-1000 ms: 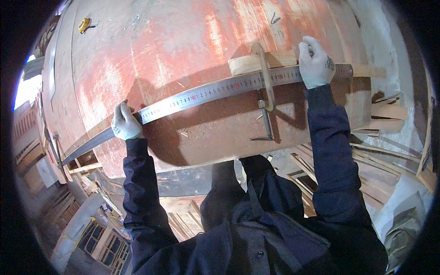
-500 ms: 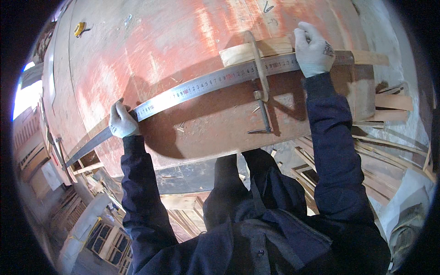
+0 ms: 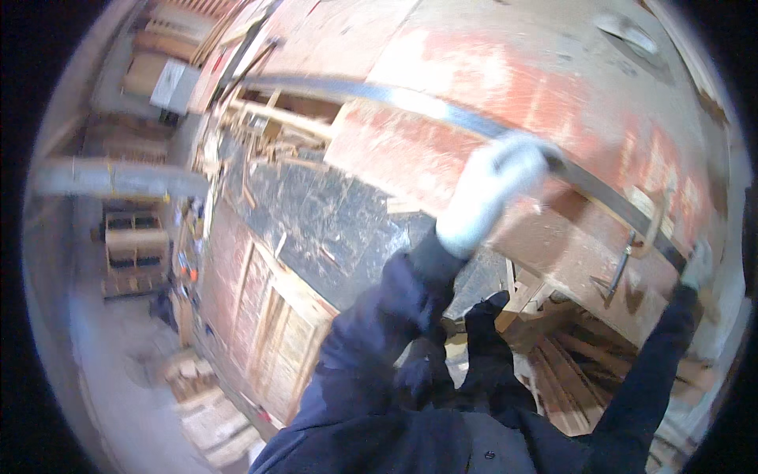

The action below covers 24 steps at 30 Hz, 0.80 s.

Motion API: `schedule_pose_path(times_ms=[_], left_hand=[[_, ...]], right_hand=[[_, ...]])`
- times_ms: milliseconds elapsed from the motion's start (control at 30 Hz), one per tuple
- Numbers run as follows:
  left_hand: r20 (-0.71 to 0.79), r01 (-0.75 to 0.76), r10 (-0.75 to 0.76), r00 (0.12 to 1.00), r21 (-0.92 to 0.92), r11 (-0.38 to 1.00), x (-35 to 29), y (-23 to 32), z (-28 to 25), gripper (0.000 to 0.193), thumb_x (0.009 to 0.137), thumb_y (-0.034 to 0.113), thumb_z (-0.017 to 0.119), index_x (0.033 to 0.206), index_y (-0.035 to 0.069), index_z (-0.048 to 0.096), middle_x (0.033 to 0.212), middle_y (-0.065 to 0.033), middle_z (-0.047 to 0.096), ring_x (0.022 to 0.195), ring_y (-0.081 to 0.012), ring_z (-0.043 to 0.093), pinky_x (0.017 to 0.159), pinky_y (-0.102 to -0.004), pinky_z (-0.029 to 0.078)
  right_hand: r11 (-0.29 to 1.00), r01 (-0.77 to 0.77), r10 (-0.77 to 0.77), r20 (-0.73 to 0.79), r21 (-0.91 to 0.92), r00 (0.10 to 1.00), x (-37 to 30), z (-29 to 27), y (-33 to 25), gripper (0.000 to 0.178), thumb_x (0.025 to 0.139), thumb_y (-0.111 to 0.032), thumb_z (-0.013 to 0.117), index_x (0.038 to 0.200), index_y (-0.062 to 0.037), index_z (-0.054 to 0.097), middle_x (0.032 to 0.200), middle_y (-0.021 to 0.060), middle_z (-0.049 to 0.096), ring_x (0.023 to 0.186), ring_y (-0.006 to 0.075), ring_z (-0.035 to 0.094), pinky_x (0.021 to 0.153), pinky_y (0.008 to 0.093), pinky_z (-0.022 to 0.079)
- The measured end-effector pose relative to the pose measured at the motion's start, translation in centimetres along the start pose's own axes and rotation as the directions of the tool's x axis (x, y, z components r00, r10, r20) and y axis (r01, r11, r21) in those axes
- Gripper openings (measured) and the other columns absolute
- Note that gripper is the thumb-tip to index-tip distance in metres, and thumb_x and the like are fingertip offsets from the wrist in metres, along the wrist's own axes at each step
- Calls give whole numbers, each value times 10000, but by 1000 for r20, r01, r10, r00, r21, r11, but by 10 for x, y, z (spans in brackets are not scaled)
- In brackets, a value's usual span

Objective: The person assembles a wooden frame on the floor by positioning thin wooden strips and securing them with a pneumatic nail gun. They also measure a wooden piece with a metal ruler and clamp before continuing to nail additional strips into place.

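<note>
A long steel ruler (image 3: 442, 109) lies across the worn red-brown panel (image 3: 474, 67), from the far left down to the right. My left hand (image 3: 493, 193), in a white glove, is over the ruler's middle; its fingers are curled but smeared by motion, so contact is unclear. Towards the ruler's right end, my gloved right hand (image 3: 698, 267) is closed at its edge, small and slightly blurred. Between the two hands, near the right one, a clamp (image 3: 655, 229) spans the ruler, its screw handle hanging over the near side of the panel.
A dark, scuffed board (image 3: 316, 213) strewn with wood scraps lies left of my legs. Wooden frames (image 3: 292, 340) stand below it. Long strips of wood (image 3: 564, 371) are stacked under the panel at right. A pale oblong object (image 3: 628, 35) rests at the far right.
My view has swung left, so the ruler and clamp appear farther right. The left hand has lifted into a blur nearer the camera; the right hand stays by the ruler's right end.
</note>
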<state>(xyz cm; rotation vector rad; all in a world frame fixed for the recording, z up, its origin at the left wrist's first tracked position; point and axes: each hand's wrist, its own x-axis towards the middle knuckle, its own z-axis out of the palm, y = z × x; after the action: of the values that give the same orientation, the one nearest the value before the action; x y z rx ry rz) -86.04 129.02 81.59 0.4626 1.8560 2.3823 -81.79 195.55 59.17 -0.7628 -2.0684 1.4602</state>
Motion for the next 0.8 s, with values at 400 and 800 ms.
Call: schedule_pose_path(times_ms=[400, 800], left_hand=[[525, -215, 211, 825, -53, 975, -302, 221, -108, 289, 1004, 273, 606, 1089, 8, 684, 1080, -116, 661, 945, -203, 627, 860, -335, 488], [173, -270, 274, 946, -46, 962, -478, 255, -182, 283, 1019, 284, 597, 1037, 11, 666, 1025, -136, 649, 910, -231, 616, 809, -350, 482]], right_hand=[[999, -51, 54, 353, -19, 934, -333, 83, -157, 299, 1063, -130, 523, 1305, 17, 617, 1121, 142, 714, 943, 201, 685, 870, 321, 562], [1000, -26, 3, 845, 13, 534, -518, 267, -194, 335, 1069, -115, 506, 1338, 66, 589, 1076, 145, 720, 837, 152, 660, 757, 288, 544]])
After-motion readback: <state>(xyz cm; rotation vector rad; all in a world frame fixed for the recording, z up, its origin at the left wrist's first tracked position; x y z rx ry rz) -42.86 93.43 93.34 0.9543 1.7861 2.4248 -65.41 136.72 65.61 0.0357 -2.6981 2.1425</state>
